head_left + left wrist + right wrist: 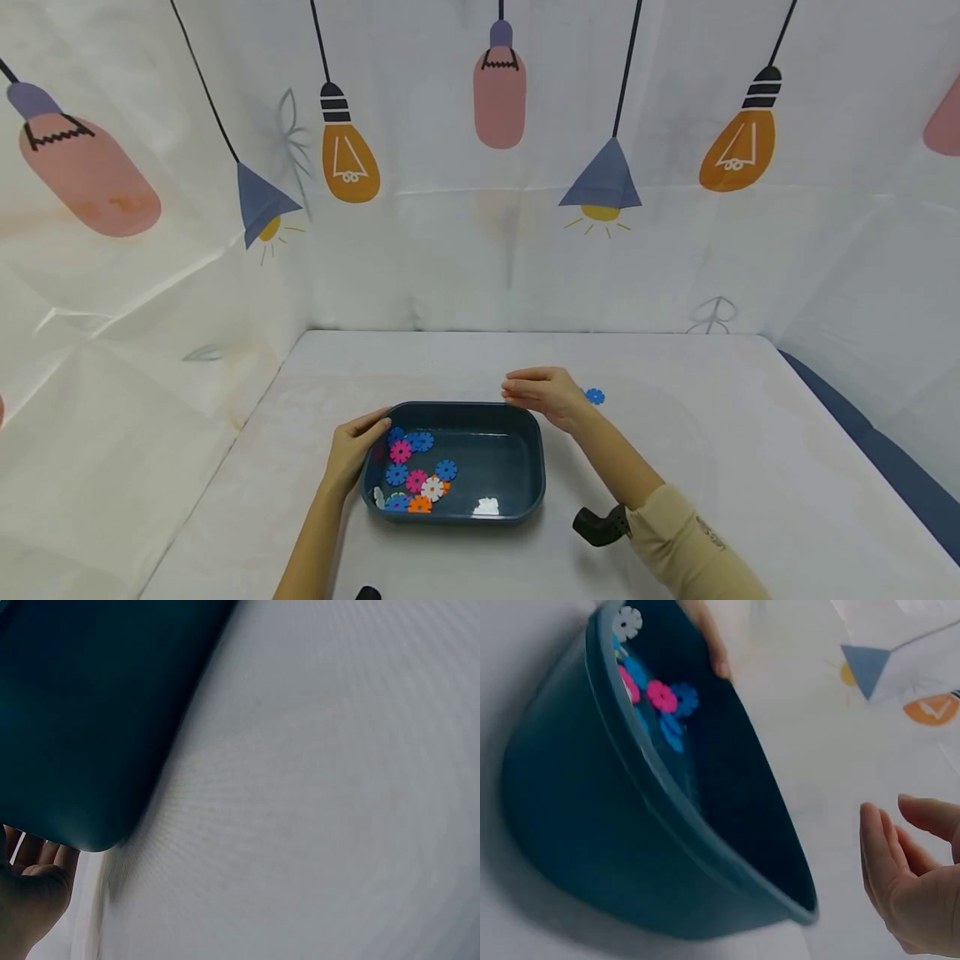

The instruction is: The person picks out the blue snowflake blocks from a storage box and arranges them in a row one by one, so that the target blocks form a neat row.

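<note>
My left grip point(356, 446) pinches the far-left rim of a deep, dark-teal, rounded rectangular tub point(495, 467) on the white table point(735, 450), flat, flower-shaped discs point(416, 481) in blue, pink, orange and white clustered inside at left. My right grip point(545, 393) hovers by the far-right corner, fingers extended, thumb apart.

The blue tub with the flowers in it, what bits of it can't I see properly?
Head view: the flower pieces overlap inside the tub, so an exact count isn't possible.
Head view: the tub's rim hides part of the left hand.
Left wrist view: the tub's wall hides the flowers; the picture's edges cut the tub off.
Right wrist view: the near wall hides some flowers.
</note>
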Motion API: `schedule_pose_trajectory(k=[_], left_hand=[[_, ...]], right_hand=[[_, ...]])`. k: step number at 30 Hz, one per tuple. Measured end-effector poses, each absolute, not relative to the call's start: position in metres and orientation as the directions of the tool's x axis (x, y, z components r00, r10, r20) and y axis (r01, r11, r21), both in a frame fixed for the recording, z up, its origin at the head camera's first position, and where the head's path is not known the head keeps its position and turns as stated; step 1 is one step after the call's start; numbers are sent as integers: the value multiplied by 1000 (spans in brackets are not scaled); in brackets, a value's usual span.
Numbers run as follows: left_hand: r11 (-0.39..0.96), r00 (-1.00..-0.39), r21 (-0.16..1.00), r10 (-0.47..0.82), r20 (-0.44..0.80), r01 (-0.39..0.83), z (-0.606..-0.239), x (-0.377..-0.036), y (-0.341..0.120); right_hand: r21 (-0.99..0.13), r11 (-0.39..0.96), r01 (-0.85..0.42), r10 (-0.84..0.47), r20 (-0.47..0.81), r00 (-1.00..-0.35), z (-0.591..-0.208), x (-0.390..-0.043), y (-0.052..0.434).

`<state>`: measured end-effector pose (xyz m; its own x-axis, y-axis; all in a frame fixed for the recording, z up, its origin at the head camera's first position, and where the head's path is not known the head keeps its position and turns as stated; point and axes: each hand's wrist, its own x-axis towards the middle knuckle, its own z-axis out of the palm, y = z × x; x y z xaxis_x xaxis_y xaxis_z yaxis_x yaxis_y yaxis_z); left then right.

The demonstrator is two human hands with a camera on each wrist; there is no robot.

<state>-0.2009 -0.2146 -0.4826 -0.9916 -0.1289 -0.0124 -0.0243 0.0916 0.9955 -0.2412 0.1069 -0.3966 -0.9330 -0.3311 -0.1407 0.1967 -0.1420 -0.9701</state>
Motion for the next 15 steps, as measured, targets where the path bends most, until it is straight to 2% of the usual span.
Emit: schedule_pose_trajectory(k=[9,15], left_hand=[[129,-990,991,-142,-4,-22,-482,-200,-214],[136,-990,990,-143,-1,-21,-481,-200,-213]], right_hand=[[-951,-131,280,-419,-202,-885,-408,-229,56],[-931,-135,340,-406,-261,-876,-423,-228,34]])
